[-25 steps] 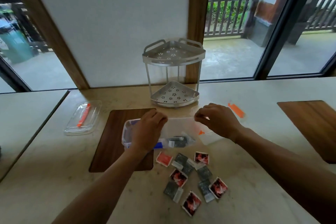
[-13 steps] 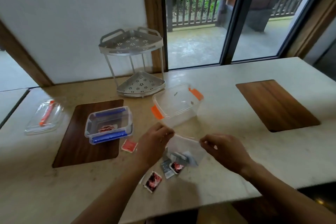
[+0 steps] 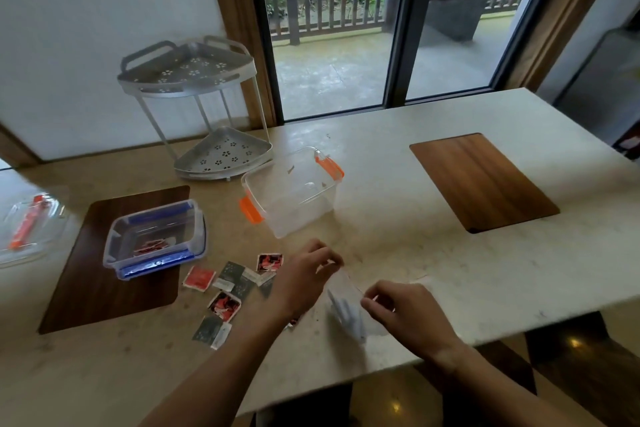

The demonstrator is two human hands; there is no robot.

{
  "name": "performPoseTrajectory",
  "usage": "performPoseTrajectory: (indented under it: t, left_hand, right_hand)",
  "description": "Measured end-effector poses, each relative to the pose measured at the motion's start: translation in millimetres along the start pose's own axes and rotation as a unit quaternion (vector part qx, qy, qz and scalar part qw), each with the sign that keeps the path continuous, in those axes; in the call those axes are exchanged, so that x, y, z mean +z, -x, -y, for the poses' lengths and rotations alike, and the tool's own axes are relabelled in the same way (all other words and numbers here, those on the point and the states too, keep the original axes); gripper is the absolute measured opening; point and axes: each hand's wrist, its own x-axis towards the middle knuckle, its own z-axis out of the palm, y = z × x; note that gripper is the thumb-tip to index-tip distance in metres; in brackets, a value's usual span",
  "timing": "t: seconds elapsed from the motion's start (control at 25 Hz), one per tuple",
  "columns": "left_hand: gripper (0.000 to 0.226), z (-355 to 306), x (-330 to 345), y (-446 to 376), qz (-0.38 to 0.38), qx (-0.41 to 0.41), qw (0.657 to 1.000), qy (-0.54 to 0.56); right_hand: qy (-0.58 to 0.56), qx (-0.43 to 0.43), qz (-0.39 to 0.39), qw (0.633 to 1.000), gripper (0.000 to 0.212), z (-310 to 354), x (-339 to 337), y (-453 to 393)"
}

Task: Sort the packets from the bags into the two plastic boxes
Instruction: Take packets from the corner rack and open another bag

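My left hand [image 3: 304, 276] and my right hand [image 3: 403, 314] each pinch an edge of a clear plastic bag [image 3: 346, 308] low over the table's front edge. Several packets [image 3: 232, 288], red-patterned and dark grey, lie scattered on the table left of my left hand. The blue-clipped plastic box [image 3: 156, 239] sits on a dark wooden mat and holds a red packet [image 3: 149, 247]. The orange-clipped clear box [image 3: 291, 192] stands behind my hands and looks empty. What the bag contains is too blurred to tell.
A two-tier metal corner rack [image 3: 204, 107] stands at the back by the wall. A clear lid with an orange clip [image 3: 27, 229] lies far left. A second wooden mat [image 3: 481, 180] is inset at the right. The table's front edge [image 3: 450, 354] runs close under my right hand.
The view has swung right and down. My hands have carried the bag from over the boxes toward the front edge; the packets it hung above now lie uncovered to its left.
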Motion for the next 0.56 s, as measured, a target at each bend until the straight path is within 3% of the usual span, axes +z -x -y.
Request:
performPoseTrajectory:
  t: [0.16, 0.24, 0.32, 0.36, 0.44, 0.56]
  left_hand:
    - [0.019, -10.2, 0.8, 9.8, -0.019, -0.021, 1.0, -0.005]
    - [0.029, -18.3, 0.0, 17.3, -0.069, -0.067, 0.995, 0.016]
    - [0.023, -27.0, -2.8, 24.2, -0.116, -0.146, 0.98, 0.066]
    - [0.02, -29.7, -4.6, 26.6, -0.109, -0.2, 0.969, 0.099]
    - [0.031, -31.8, -5.6, 30.1, -0.014, -0.304, 0.936, 0.174]
    - [0.037, -32.4, -4.2, 33.9, 0.085, -0.365, 0.887, 0.269]
  right_hand:
    - [-0.038, 0.005, 0.014, 0.999, 0.017, 6.3, 7.1, -11.4]
    - [-0.055, 0.019, 0.018, 0.998, 0.014, 7.8, 11.2, -17.4]
    - [-0.078, 0.03, 0.019, 0.996, 0.011, 10.2, 12.6, -25.2]
    - [-0.088, 0.033, 0.022, 0.995, 0.01, 12.0, 12.4, -29.0]
    - [-0.105, 0.033, 0.028, 0.994, 0.009, 17.6, 11.8, -34.7]
    - [-0.138, 0.027, 0.06, 0.988, 0.005, 23.5, 12.7, -35.6]
